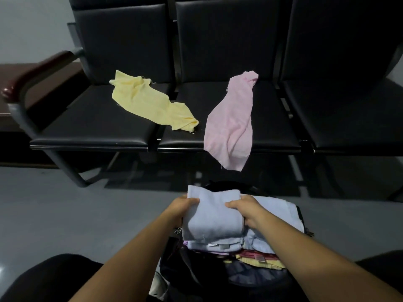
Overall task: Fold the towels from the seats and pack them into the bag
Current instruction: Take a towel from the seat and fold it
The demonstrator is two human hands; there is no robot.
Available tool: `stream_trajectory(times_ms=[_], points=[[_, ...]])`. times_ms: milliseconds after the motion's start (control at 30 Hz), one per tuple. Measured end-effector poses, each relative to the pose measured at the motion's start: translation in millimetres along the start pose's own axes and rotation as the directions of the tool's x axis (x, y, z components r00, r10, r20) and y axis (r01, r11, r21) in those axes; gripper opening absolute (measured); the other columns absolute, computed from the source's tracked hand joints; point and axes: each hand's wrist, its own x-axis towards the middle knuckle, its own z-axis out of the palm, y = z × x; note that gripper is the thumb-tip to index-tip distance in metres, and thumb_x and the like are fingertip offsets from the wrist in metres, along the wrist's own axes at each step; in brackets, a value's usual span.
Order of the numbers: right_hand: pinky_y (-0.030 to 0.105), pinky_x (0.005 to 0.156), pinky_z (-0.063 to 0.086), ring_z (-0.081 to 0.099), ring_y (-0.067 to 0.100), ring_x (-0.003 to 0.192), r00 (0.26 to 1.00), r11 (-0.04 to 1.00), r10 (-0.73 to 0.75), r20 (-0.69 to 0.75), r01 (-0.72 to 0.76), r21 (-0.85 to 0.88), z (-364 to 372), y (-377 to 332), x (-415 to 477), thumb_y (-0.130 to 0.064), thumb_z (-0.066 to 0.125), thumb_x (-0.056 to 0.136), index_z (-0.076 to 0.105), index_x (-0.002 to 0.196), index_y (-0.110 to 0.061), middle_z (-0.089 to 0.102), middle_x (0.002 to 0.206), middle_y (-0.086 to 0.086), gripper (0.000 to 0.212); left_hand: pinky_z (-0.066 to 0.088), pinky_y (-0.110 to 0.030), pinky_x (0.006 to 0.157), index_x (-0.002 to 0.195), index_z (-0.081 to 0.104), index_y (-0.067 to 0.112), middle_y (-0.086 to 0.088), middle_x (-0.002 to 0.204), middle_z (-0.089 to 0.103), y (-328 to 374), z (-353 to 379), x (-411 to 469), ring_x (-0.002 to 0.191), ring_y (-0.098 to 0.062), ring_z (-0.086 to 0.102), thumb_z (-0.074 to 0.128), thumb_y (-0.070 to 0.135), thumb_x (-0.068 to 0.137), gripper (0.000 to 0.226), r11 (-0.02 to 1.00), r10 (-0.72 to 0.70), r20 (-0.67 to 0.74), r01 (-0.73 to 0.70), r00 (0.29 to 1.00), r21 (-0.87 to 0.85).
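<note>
A folded pale blue towel (212,214) sits on top of a stack of folded towels (257,256) in an open dark bag (185,271) in front of me. My left hand (182,209) grips its left edge and my right hand (245,211) grips its right side, thumbs on top. A crumpled yellow towel (150,103) lies across the left seat. A pink towel (231,120) lies on the middle seat, its lower end hanging over the front edge.
A row of black padded seats (98,125) with tall backs stands ahead, with a dark wooden armrest (32,73) at the left end. Grey floor (65,214) lies between the seats and the bag. My dark-clothed knees flank the bag.
</note>
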Motion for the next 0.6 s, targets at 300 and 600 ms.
stream_trajectory(times_ms=[300,600], points=[[0.043,0.085,0.060,0.071,0.027,0.089,0.979,0.952,-0.045,-0.198,-0.018,-0.305,2.4,31.9,40.4,-0.042,0.073,0.065,0.068,0.107,-0.023,0.074,0.099,0.001,0.047,0.054,-0.042,0.087,0.094,0.060,0.016,-0.010,0.097,0.066,-40.3,-3.4,54.8,0.087,-0.024,0.060,0.068,0.026,0.082,0.018,0.928,0.006,-0.119,0.039,0.993,0.371],[0.038,0.089,0.050,0.059,0.034,0.111,0.893,0.730,-0.353,-0.280,0.076,-0.679,12.6,-6.7,-4.6,-0.014,0.059,0.095,0.055,0.122,-0.001,0.058,0.123,0.017,0.031,0.038,-0.026,0.074,0.098,0.058,0.015,-0.001,0.096,0.061,-11.5,0.8,45.1,0.092,-0.021,0.056,0.061,0.018,0.094,0.006,0.837,0.195,-0.221,-0.045,0.956,0.545]])
